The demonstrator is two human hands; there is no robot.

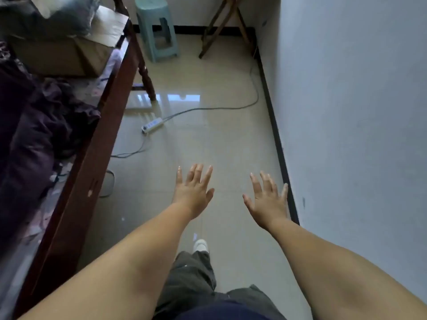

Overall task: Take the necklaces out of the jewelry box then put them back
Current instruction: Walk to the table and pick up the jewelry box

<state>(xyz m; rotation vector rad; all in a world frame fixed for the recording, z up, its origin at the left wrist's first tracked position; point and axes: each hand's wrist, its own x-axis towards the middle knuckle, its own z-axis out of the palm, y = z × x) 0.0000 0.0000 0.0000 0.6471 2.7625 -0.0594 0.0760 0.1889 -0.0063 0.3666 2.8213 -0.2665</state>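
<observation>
Both hands empty: my left hand [193, 192] and right hand [268, 200] hang spread above the floor [208, 139]; no jewelry box visible, so I must find it first.

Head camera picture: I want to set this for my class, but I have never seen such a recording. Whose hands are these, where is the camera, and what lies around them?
There is no machine here. A person wears one wide-angle camera on the head, looking forward and down, so you see their own arms stretched out. The left hand and right hand are both open, fingers spread, holding nothing. Below them is a tiled floor with a white power strip and its cable. A dark wooden bed frame with purple bedding and a cardboard box runs along the left; a green plastic stool stands at the far end. No jewelry box or necklaces are visible.
</observation>
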